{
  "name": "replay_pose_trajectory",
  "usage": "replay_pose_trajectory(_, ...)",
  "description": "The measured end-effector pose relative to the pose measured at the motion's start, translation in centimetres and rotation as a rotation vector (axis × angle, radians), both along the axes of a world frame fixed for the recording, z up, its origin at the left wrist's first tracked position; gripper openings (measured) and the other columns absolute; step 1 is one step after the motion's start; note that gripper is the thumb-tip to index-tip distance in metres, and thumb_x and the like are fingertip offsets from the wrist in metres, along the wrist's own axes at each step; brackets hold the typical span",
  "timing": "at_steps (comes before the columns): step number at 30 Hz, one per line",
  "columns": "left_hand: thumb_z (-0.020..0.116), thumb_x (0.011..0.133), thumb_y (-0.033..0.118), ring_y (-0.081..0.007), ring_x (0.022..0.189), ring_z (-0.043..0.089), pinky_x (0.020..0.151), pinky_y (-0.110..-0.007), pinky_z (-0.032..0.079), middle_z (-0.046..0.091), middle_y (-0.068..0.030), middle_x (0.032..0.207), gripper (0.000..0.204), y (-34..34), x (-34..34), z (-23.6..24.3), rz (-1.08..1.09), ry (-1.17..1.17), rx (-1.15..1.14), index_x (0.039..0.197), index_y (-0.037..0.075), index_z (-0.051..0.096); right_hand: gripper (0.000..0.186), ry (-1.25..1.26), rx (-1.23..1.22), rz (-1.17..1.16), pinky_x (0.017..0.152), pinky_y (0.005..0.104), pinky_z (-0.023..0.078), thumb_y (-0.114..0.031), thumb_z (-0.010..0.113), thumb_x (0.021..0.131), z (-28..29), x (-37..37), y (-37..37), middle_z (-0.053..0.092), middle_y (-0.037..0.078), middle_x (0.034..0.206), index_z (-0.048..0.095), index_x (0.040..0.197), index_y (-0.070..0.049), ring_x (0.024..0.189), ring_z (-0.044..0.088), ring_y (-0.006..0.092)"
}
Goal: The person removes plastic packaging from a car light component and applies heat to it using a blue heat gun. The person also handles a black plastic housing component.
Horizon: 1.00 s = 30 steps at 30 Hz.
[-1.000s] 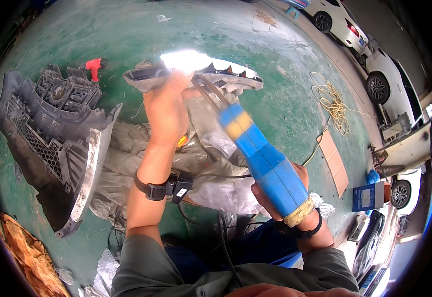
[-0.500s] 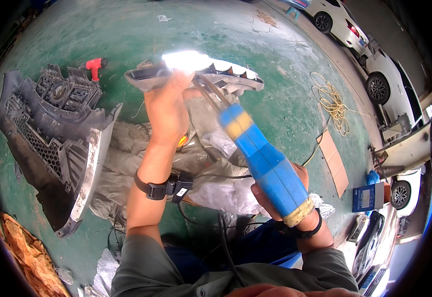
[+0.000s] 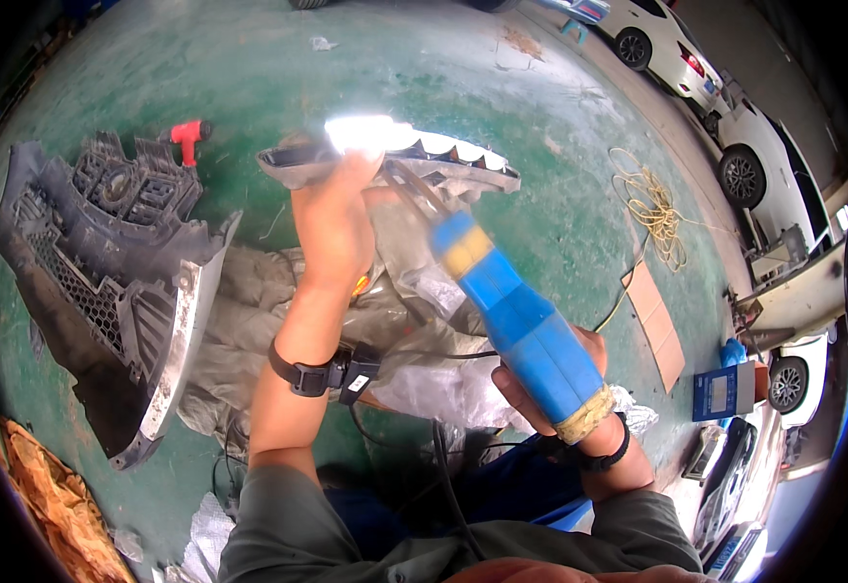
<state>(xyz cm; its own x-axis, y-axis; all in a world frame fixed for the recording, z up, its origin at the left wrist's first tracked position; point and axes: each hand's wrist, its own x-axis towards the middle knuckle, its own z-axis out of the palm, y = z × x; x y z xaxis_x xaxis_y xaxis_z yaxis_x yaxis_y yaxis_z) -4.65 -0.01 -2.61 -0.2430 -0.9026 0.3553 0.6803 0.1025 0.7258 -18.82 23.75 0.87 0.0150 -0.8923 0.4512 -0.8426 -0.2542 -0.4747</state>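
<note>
A long car headlight (image 3: 443, 171) lies ahead of me across the top of grey plastic wrapping. Part of its surface glares white, so detail there is lost. At its near edge my left hand (image 3: 336, 228) is closed on the headlight, with the fingertips lost in the glare. My right hand (image 3: 589, 364) is wrapped around a blue soldering gun (image 3: 521, 316) with a yellow band and yellow tape at its rear end. The gun's two metal prongs reach up to the headlight, close to my left fingers. Whether their tip touches the housing I cannot tell.
On the left lies a dark car bumper with a grille (image 3: 118, 282), and a red heat gun (image 3: 189, 138) beyond it. Crumpled plastic sheeting (image 3: 239, 296) sits below my arms. To the right are a coiled yellow cord (image 3: 652, 209), flat cardboard (image 3: 655, 325) and parked white cars (image 3: 769, 160).
The headlight and both hands appear slightly lower and farther right, while the surroundings shift a little too. Both grips stay the same, with the soldering gun still against or near the headlight.
</note>
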Motion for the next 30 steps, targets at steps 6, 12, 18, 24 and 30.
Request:
replay_pose_trajectory(6, 0.063, 0.096, 0.032, -0.0236, 0.095, 0.07, 0.077, -0.037, 0.061, 0.067, -0.0209, 0.123, 0.052, 0.1, 0.1, 0.1, -0.016, 0.005, -0.002, 0.129, -0.009, 0.059, 0.018, 0.039, -0.013, -0.006, 0.057, 0.0384, 0.049, -0.018, 0.076, 0.074, 0.1, -0.1, 0.3, 0.061, 0.007, 0.078, 0.066, 0.087, -0.01, 0.065, 0.062, 0.031)
replay_pose_trajectory(12, 0.064, 0.096, 0.032, -0.0257, 0.099, 0.07, 0.077, -0.039, 0.062, 0.067, -0.0209, 0.124, 0.052, -0.4, 0.6, 0.0, -0.013, 0.026, 0.024, 0.129, -0.008, 0.059, 0.018, 0.204, -0.024, -0.053, 0.061, 0.0386, 0.049, -0.021, 0.076, 0.076, 1.6, 0.7, 1.1, 0.065, 0.004, 0.081, 0.068, 0.089, -0.012, 0.069, 0.064, 0.0297)
replay_pose_trajectory(18, 0.065, 0.095, 0.032, -0.0268, 0.106, 0.069, 0.075, -0.039, 0.063, 0.067, -0.0207, 0.124, 0.051, 0.2, 1.0, 0.8, 0.013, 0.014, -0.032, 0.128, -0.007, 0.06, 0.025, 0.269, -0.007, -0.033, 0.054, 0.0387, 0.054, -0.022, 0.076, 0.076, 2.1, 0.8, 0.4, 0.065, 0.008, 0.085, 0.069, 0.099, -0.014, 0.064, 0.065, 0.0307)
replay_pose_trajectory(24, 0.069, 0.093, 0.028, -0.0261, 0.105, 0.07, 0.076, -0.037, 0.063, 0.068, -0.0209, 0.122, 0.05, 0.8, 1.2, 1.5, 0.036, 0.015, -0.061, 0.128, -0.007, 0.061, 0.023, 0.28, -0.025, -0.011, 0.055, 0.0381, 0.054, -0.022, 0.076, 0.077, 1.8, 0.8, 0.3, 0.066, 0.008, 0.084, 0.069, 0.098, -0.013, 0.064, 0.065, 0.0306)
replay_pose_trajectory(30, 0.069, 0.093, 0.027, -0.0251, 0.105, 0.07, 0.076, -0.037, 0.063, 0.069, -0.0206, 0.12, 0.049, 0.7, 1.5, 1.5, 0.052, -0.004, -0.136, 0.127, -0.007, 0.061, 0.022, 0.227, -0.003, -0.016, 0.055, 0.0379, 0.055, -0.022, 0.076, 0.079, 2.1, 1.2, 0.4, 0.066, 0.009, 0.084, 0.069, 0.098, -0.012, 0.064, 0.065, 0.0308)
